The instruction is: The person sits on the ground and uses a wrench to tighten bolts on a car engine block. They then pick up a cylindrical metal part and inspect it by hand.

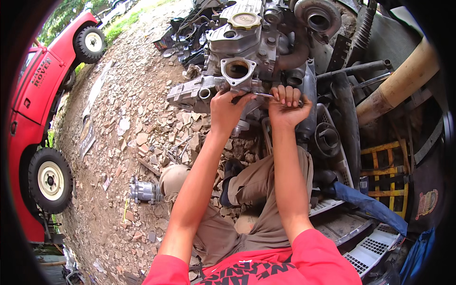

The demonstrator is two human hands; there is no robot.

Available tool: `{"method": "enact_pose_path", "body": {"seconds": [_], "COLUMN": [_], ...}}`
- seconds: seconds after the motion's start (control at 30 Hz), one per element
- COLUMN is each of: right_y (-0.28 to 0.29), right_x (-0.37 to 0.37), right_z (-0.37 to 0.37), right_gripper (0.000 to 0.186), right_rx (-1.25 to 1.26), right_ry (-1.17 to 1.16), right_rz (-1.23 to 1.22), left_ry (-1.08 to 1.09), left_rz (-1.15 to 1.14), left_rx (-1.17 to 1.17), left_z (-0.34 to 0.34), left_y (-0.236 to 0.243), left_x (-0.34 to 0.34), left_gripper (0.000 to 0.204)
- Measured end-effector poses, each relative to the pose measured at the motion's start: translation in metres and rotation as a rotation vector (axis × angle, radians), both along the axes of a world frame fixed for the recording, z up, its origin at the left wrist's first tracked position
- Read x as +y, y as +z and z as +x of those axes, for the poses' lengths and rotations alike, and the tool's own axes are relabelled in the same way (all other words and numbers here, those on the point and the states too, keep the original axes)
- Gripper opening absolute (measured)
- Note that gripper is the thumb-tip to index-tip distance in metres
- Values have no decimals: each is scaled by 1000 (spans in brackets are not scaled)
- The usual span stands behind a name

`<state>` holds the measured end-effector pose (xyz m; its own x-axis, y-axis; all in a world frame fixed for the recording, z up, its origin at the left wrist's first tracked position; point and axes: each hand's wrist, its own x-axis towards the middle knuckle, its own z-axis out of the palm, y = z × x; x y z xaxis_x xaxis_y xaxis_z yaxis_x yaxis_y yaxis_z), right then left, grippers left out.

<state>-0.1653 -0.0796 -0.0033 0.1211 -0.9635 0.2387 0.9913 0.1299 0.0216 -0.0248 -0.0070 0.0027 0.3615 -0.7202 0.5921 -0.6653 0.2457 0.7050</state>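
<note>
A metal engine (237,42) stands in front of me, with an open three-bolt flange (237,70) facing me. My left hand (228,110) is closed in a pinch just below this flange, against the engine; what its fingertips grip is hidden. To its right, my right hand (288,107) is closed with curled fingers around a slim silver tool (262,95), perhaps a wrench. The tool's shaft points left toward the left fingertips, and its ends are covered. Above the flange is a round cream filler cap (244,20).
A turbocharger (319,20) sits at the far right of the engine. A cylindrical metal part (145,191) lies on the rubble ground left of my knee. On the right are a bamboo pole (399,83), a yellow crate (384,173) and hoses. A red vehicle (35,123) stands left.
</note>
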Motion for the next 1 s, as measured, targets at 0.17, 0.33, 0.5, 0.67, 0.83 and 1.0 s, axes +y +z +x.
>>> {"method": "enact_pose_path", "body": {"seconds": [0.17, 0.33, 0.5, 0.67, 0.83, 1.0], "right_y": [18, 16, 20, 8, -26, 16], "right_x": [-16, -10, -8, -17, -19, -30], "right_z": [-12, -11, -12, -17, -33, -22], "right_gripper": [49, 47, 47, 52, 62, 68], "right_rx": [-56, 26, 15, 4, -102, -185], "right_ry": [97, 52, 98, 147, -109, -155], "right_rz": [-219, -238, -154, -325, 57, -24], "left_ry": [-19, -41, -12, -24, -34, -9], "left_rz": [-5, -27, 8, 5, -14, -51], "left_rx": [-11, -37, -49, -58, -64, -96], "left_z": [3, 1, 2, 0, -1, 6], "left_y": [-5, -4, 0, -3, -3, 0], "left_x": [-2, 0, 0, 1, -1, -7], "left_gripper": [20, 19, 17, 17, 18, 18]}}
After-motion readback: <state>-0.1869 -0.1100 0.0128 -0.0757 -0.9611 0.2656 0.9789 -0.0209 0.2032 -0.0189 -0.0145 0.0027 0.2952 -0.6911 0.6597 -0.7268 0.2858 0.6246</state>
